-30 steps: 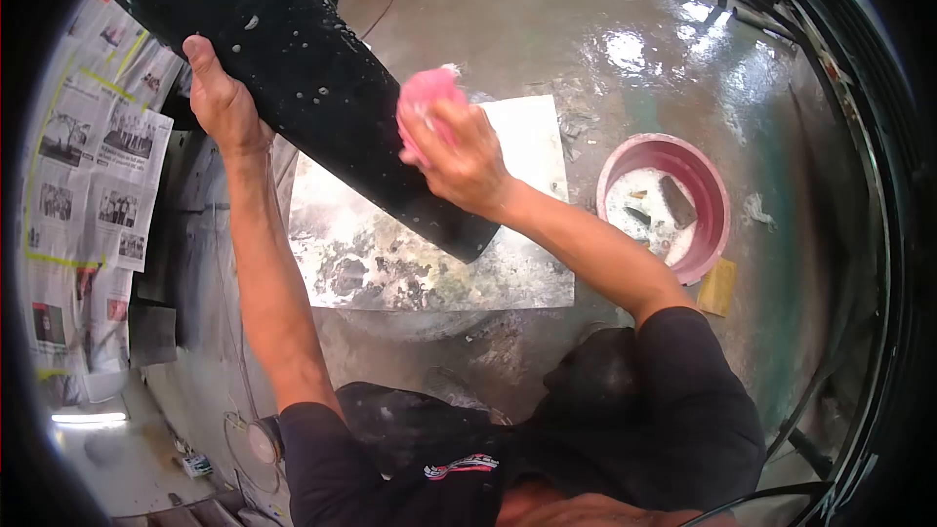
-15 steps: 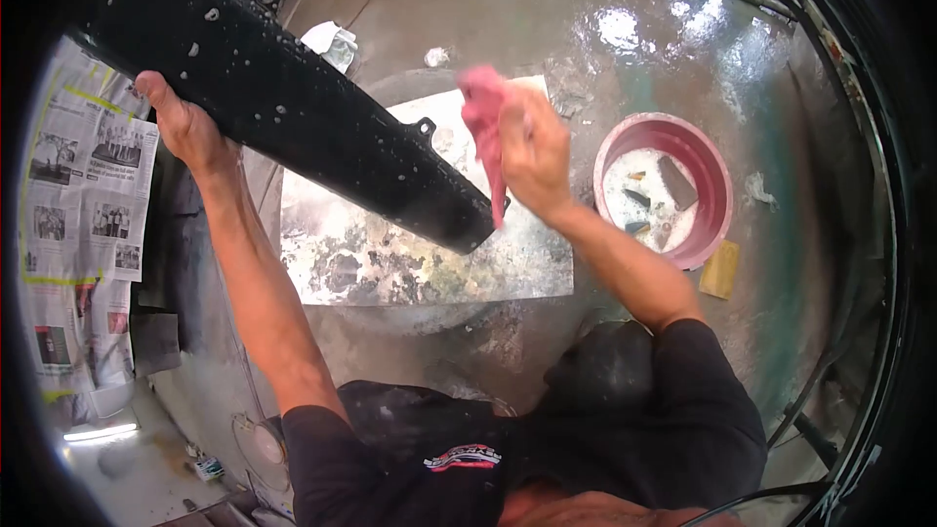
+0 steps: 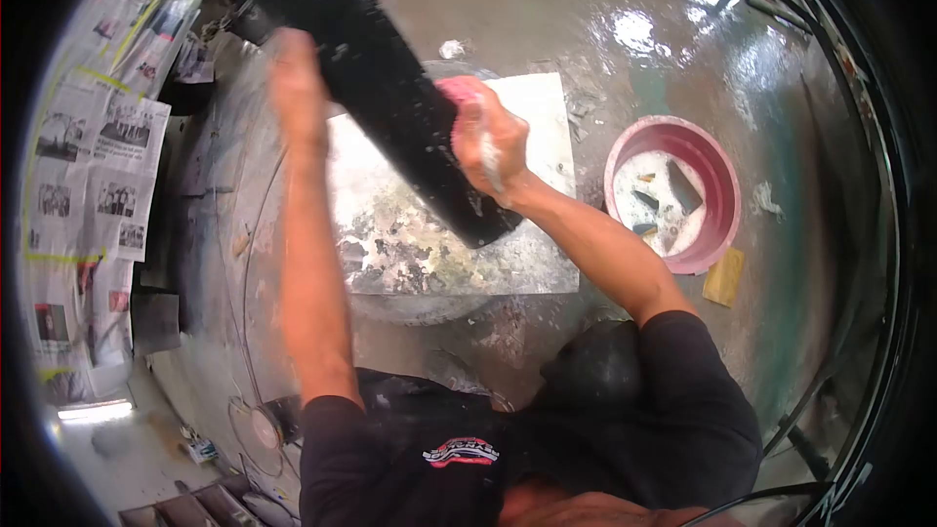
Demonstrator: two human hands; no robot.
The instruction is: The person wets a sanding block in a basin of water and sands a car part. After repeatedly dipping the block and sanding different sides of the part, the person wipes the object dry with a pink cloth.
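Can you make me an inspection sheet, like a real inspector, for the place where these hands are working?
Surface: wet, shiny floor; a stained white board sits under the lower end of the black panel.
Job's things: black panel with pale spots, slanting; pink cloth against it.
Clutter: reddish tub with suds and a few pieces inside, yellow block beside it, whitish scrap on the floor.
Hands: right hand grips the cloth; left hand is at the panel's edge, too blurred to tell its grip.
Cables: thin dark cord on the left.
Surroundings: newspaper sheets at left, dark metal legs at upper right.
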